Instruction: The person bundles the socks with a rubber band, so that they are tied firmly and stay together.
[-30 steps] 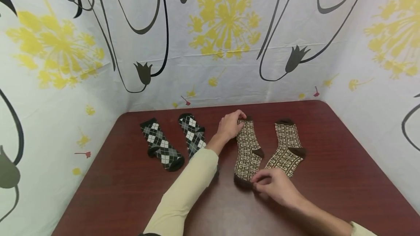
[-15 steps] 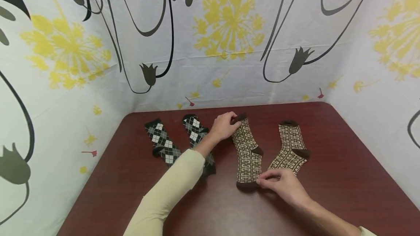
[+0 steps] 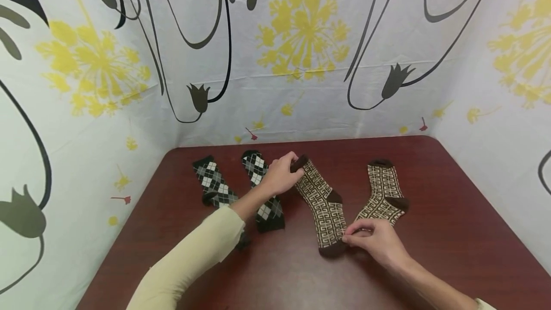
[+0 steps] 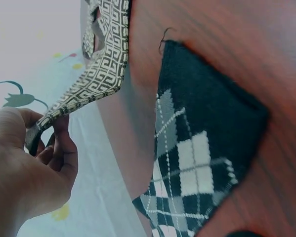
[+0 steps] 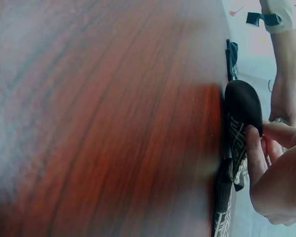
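A brown-and-cream patterned sock (image 3: 324,202) with dark brown cuff, heel and toe is held at both ends. My left hand (image 3: 281,174) pinches its cuff, which the left wrist view shows lifted off the table between thumb and fingers (image 4: 63,153). Near the toe, my right hand (image 3: 375,243) pinches the sock's edge; in the right wrist view the dark toe (image 5: 243,103) is raised a little. The matching sock (image 3: 383,193) lies to the right, its toe end hidden behind my right hand.
Two black, grey and white argyle socks lie at the left: one (image 3: 211,181) partly under my left forearm, the other (image 3: 271,212) close beside my left hand. They rest on a dark red-brown wooden table (image 3: 456,233). Patterned white cloth (image 3: 301,104) hangs around the table's back and sides.
My left hand has moved left with the sock's cuff, so the sock now slants. My right hand has shifted slightly right with the toe end. The other socks lie as before.
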Demonstrator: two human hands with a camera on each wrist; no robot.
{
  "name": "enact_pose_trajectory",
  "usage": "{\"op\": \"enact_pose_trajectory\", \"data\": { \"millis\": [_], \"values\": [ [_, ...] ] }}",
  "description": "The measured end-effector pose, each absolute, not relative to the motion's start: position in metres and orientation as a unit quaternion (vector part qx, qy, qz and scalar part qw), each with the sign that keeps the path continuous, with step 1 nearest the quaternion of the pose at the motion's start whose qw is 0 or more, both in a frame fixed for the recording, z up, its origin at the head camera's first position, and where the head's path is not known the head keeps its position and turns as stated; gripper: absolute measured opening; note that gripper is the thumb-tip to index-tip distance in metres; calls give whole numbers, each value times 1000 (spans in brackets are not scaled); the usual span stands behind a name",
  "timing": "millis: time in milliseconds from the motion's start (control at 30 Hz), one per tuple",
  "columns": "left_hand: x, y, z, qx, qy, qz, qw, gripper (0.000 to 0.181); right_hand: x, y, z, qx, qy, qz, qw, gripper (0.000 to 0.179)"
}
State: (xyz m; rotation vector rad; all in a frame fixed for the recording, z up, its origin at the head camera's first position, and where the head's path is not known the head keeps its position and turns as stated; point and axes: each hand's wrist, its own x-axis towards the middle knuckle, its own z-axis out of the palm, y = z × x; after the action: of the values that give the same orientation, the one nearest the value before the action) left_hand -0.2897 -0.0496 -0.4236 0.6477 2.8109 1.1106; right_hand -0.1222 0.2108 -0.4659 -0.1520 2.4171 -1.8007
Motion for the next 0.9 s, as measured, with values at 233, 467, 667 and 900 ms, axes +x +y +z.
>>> {"op": "enact_pose_trajectory", "data": {
  "millis": [233,467,667,900],
  "values": [
    [-271,-79,-419,215,901,376,30,26,-120,218,-466,-57,806,-586,56,18],
    [-248,-113,-421,206,901,381,33,48,-119,224,-469,-56,811,-578,71,25],
    [-229,-139,-422,181,902,392,4,55,-119,229,-469,-68,819,-562,96,24],
    [-207,-161,-422,189,890,415,-13,27,-117,233,-467,-112,817,-553,114,18]
  ]
}}
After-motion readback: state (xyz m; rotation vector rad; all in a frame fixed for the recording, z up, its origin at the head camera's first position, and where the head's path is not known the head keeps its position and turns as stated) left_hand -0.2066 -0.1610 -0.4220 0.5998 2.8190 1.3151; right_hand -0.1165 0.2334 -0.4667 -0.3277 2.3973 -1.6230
